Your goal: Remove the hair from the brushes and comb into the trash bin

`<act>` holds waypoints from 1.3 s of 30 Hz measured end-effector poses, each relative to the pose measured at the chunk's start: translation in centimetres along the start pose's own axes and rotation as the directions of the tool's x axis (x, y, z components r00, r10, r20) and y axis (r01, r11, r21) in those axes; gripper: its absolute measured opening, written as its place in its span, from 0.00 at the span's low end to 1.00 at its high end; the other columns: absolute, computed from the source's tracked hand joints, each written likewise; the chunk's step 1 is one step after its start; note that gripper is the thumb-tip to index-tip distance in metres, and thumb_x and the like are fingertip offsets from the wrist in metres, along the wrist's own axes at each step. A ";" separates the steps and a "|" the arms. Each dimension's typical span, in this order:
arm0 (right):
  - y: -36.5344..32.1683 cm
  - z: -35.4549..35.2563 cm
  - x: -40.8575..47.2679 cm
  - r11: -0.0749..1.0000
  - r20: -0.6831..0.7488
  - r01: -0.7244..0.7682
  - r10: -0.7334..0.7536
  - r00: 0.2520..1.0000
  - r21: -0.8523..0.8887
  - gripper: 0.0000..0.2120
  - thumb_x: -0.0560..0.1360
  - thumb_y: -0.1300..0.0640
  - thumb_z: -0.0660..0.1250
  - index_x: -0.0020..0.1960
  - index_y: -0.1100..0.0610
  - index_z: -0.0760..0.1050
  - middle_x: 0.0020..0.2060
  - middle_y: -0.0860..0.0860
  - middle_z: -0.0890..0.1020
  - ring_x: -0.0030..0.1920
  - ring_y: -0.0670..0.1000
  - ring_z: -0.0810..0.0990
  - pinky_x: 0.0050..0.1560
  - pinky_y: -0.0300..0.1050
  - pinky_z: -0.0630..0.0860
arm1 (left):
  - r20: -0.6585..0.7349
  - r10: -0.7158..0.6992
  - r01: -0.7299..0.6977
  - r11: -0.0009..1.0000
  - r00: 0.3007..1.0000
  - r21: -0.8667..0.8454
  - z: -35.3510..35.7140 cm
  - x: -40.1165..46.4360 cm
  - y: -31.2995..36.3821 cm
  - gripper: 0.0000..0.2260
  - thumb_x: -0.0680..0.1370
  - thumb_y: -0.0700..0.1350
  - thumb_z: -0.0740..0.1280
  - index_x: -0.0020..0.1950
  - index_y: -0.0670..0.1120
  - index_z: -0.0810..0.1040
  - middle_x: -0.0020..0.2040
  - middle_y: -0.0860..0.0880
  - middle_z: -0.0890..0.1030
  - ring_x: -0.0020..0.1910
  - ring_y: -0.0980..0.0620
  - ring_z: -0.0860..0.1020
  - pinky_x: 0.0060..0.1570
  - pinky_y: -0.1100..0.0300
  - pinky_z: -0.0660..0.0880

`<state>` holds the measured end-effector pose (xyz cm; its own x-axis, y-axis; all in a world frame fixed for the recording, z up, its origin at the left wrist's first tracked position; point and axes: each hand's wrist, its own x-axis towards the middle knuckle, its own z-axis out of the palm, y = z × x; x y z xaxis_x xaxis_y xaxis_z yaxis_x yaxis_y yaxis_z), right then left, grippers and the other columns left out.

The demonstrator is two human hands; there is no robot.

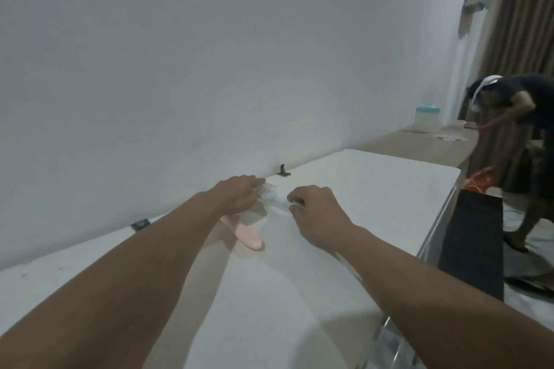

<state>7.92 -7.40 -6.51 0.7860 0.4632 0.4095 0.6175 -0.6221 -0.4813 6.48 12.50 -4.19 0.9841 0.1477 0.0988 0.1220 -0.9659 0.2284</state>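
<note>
A small white brush (271,195) with pale bristles is held between both hands just above the white table (374,189). My right hand (314,213) grips its handle end. My left hand (236,196) is on the bristle end with its fingers closed at the bristles. A pink brush (248,235) lies on the table below my left hand, its upper part hidden by that hand. I cannot make out any hair on the bristles, and no comb is in view.
A black bin or panel (472,246) stands on the floor off the table's right edge. A small black hook (282,170) and a dark clip (140,224) sit by the wall. Another person (515,105) bends over a far beige counter holding a jar (427,118).
</note>
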 end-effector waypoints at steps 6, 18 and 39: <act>-0.5 1.6 0.7 0.999 0.022 0.033 -0.032 0.999 -0.036 0.14 0.77 0.58 0.62 0.61 0.55 0.78 0.55 0.55 0.82 0.57 0.57 0.77 0.54 0.46 0.73 | 0.002 -0.003 0.004 0.990 1.000 -0.139 0.7 -0.2 -1.6 0.20 0.84 0.46 0.53 0.77 0.51 0.64 0.79 0.49 0.61 0.73 0.43 0.67 0.70 0.51 0.64; -0.8 2.1 0.3 0.998 0.048 0.029 -0.026 0.998 -0.061 0.13 0.77 0.57 0.62 0.60 0.56 0.78 0.54 0.56 0.83 0.55 0.58 0.78 0.55 0.50 0.74 | -0.028 -0.018 0.021 0.995 0.999 0.093 1.0 -1.0 -1.3 0.22 0.84 0.45 0.49 0.79 0.52 0.58 0.80 0.48 0.60 0.78 0.49 0.60 0.74 0.49 0.58; -1.0 1.4 -0.8 0.998 0.051 0.039 -0.037 0.998 -0.044 0.16 0.76 0.60 0.60 0.62 0.60 0.74 0.59 0.54 0.79 0.60 0.57 0.75 0.60 0.50 0.72 | -0.268 -0.091 0.048 0.986 0.959 -0.162 0.8 -1.6 -0.3 0.25 0.82 0.60 0.48 0.63 0.47 0.77 0.61 0.48 0.80 0.63 0.44 0.75 0.66 0.46 0.67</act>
<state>6.68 -6.30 -7.43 0.7632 0.5172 0.3872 0.6458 -0.6304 -0.4307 4.94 12.39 -5.23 0.8981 0.2867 0.3334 0.1471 -0.9104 0.3867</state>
